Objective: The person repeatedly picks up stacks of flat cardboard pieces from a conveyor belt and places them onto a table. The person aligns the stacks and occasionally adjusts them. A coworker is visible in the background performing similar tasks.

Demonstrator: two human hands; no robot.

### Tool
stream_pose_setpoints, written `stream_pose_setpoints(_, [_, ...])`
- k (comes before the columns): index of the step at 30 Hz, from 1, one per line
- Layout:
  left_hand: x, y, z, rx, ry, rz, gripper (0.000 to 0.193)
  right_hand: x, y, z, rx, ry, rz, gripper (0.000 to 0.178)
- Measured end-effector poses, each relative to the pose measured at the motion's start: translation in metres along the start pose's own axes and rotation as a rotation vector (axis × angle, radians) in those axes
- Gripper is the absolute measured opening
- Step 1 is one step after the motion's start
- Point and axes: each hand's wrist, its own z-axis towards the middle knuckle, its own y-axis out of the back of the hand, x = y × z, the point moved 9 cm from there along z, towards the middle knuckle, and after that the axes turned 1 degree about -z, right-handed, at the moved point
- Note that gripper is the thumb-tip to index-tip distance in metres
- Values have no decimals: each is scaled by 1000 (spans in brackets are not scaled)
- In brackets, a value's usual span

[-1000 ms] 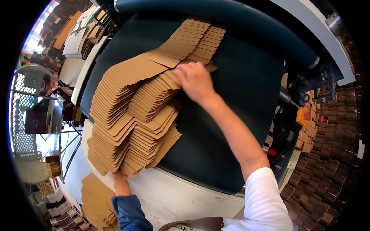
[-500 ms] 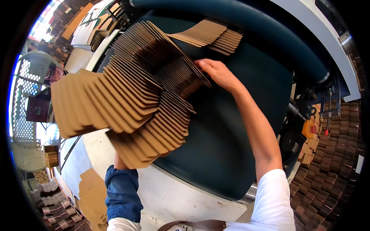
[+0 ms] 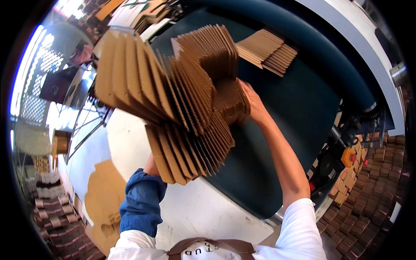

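A thick, fanned stack of brown die-cut cardboard pieces [image 3: 186,95] hangs in the air between my hands, tilted and spread to the left. My right hand [image 3: 252,104] is closed against the stack's right end, with its fingertips hidden behind the sheets. At the lower left, my left hand [image 3: 152,166] supports the stack from beneath; the cardboard covers nearly all of it, so its fingers do not show. A smaller fanned batch of cardboard pieces [image 3: 268,50] lies apart on the dark green belt [image 3: 277,138], beyond my right hand.
A large dark roller [image 3: 312,43] crosses behind the belt, with a grey machine frame [image 3: 368,47] at right. Near me is a white tabletop [image 3: 208,212]. Bundled cardboard [image 3: 368,203] is piled at right, and a loose flat sheet [image 3: 104,195] lies lower left.
The held stack has swung rightward and stands more upright, its left sheets spread wider apart. My right hand has shifted slightly right and down with it. The batch on the belt appears undisturbed.
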Motion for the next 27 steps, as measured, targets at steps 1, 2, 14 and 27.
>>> stream_pose_setpoints(1, [-6, 3, -16, 5, -21, 28, 46, 10, -9, -15, 34, -66, 111, 46])
stream_pose_setpoints(2, [-14, 7, -36, 7, -32, 51, 45, 21, -19, -31, 69, -134, 221, 46])
stream_pose_setpoints(14, [-65, 86, -282, -94, 40, -202, 60, 218, -107, -213, 322, -430, 117, 31])
stream_pose_setpoints(27, [59, 33, -554, -22, 852, -540, 80, 166, -181, -461, 578, -651, 77, 40])
